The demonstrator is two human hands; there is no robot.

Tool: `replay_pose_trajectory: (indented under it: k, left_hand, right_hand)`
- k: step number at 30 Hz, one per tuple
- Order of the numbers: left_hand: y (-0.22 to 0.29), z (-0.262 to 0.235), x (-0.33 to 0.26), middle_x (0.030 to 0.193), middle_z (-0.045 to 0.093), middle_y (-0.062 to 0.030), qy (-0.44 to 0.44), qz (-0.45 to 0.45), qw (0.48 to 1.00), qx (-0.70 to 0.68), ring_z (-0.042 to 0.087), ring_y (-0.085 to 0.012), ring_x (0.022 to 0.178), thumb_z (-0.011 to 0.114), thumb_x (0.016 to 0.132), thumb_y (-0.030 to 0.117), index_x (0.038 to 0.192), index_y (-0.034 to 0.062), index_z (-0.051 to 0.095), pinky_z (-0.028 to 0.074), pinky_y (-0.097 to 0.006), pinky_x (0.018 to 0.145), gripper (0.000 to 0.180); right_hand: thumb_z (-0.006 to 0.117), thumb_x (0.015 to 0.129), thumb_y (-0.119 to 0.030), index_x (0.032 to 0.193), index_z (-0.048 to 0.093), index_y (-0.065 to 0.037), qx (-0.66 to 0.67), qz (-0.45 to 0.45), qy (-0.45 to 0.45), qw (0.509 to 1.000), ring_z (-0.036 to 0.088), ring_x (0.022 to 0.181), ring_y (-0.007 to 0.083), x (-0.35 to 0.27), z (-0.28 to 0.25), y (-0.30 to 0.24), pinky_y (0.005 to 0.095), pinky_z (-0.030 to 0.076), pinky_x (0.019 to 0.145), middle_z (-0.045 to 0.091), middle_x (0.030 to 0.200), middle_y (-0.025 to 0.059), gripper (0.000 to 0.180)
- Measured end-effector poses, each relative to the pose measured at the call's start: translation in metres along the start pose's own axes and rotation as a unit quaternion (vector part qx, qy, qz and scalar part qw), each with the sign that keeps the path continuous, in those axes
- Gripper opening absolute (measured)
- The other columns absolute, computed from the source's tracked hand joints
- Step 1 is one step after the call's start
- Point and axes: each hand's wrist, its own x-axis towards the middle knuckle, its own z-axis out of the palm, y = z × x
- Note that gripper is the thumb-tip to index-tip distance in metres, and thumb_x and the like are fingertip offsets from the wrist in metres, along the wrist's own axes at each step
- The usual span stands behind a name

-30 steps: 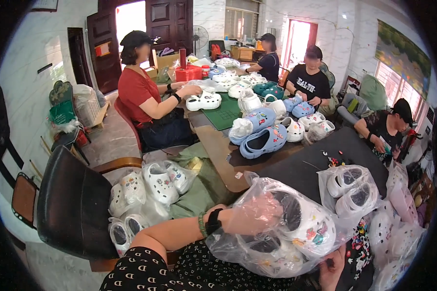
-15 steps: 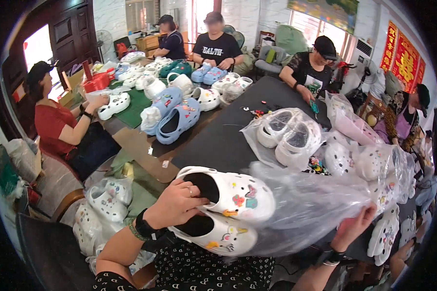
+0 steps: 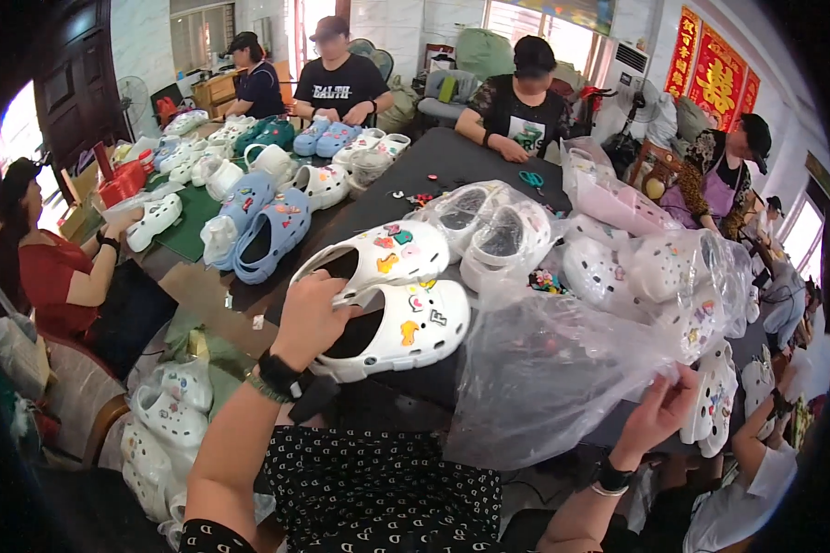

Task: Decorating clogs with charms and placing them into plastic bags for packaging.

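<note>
My left hand [image 3: 312, 318] grips a pair of white clogs by their heel openings, its fingers reaching inside. The near clog [image 3: 415, 323] and the far clog [image 3: 406, 247] lie side by side over the dark table, toes pointing right, with colourful charms on top. My right hand [image 3: 659, 413] pinches the edge of a clear plastic bag [image 3: 535, 378]. That bag hangs loose and wrinkled to the right of the clogs, apart from their toes. Just beyond the pair stand bagged white clogs [image 3: 503, 235].
More bagged white clogs [image 3: 682, 267] crowd the right side. Blue clogs [image 3: 272, 230] stand at left on the table [image 3: 433, 161]. Small loose charms [image 3: 546, 281] and teal scissors [image 3: 532, 179] lie farther back. Several co-workers sit around; bagged clogs [image 3: 171, 415] are piled low at left.
The clogs have moved away from my body and clear of the bag, which their toes overlapped before. My view has turned right. A co-worker's hand has left the teal scissors.
</note>
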Motion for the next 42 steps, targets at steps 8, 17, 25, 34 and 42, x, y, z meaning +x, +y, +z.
replay_pose_trajectory:
  k: [8, 17, 25, 34, 42]
  left_hand:
    - [-0.001, 0.011, 0.002, 0.116, 0.063, -0.0171, 0.006, 0.012, 1.000, 0.006, 0.057, -0.0358, 0.112, 0.073, 0.078, 0.012, 0.124, 0.0039, 0.063, 0.043, -0.043, 0.097, 0.048]
    - [0.098, -0.011, -0.078, 0.107, 0.071, -0.0083, -0.513, -0.233, 0.680, -0.469, 0.068, -0.0128, 0.088, 0.053, 0.103, 0.027, 0.127, 0.0026, 0.056, 0.053, -0.027, 0.074, 0.034]
    - [0.117, 0.031, -0.110, 0.156, 0.033, -0.0169, -0.365, -0.285, 0.401, -0.791, 0.041, -0.0377, 0.140, 0.051, 0.102, 0.038, 0.158, 0.0251, 0.010, 0.042, -0.050, 0.110, 0.071]
    - [0.096, 0.024, -0.112, 0.131, 0.061, -0.0094, -0.309, -0.295, 0.631, -0.648, 0.062, -0.0158, 0.113, 0.061, 0.093, 0.001, 0.134, 0.0038, 0.056, 0.051, -0.032, 0.096, 0.041]
    - [0.106, 0.019, -0.108, 0.109, 0.070, -0.0094, -0.316, 0.165, 0.827, -0.434, 0.067, -0.0295, 0.104, 0.066, 0.080, 0.001, 0.103, 0.0068, 0.071, 0.053, -0.039, 0.092, 0.024]
  right_hand:
    - [0.055, 0.096, -0.001, 0.106, 0.056, 0.002, -0.011, 0.086, -0.075, 0.993, 0.047, 0.079, 0.0081, -0.006, -0.013, 0.004, 0.0201, 0.038, 0.070, 0.052, 0.094, 0.0011, 0.010]
    - [0.056, 0.099, -0.009, 0.110, 0.054, 0.001, 0.095, 0.080, 0.063, 0.990, 0.053, 0.097, 0.0132, -0.003, 0.002, -0.026, 0.0269, 0.042, 0.090, 0.056, 0.102, 0.0051, 0.015]
    - [0.072, 0.081, -0.002, 0.095, 0.068, -0.007, 0.222, 0.060, -0.630, 0.741, 0.068, 0.090, 0.0302, -0.031, 0.043, -0.100, 0.0389, 0.054, 0.080, 0.067, 0.095, 0.0095, 0.015]
    - [0.073, 0.078, 0.004, 0.093, 0.071, -0.006, 0.298, 0.034, -0.684, 0.665, 0.069, 0.084, 0.0275, -0.027, 0.040, -0.105, 0.0324, 0.055, 0.071, 0.069, 0.093, 0.0097, 0.017]
    - [0.077, 0.072, 0.007, 0.128, 0.059, -0.011, 0.184, 0.050, -0.559, 0.807, 0.061, 0.112, 0.0272, -0.043, 0.057, -0.081, 0.0361, 0.053, 0.089, 0.054, 0.134, 0.0124, 0.062]
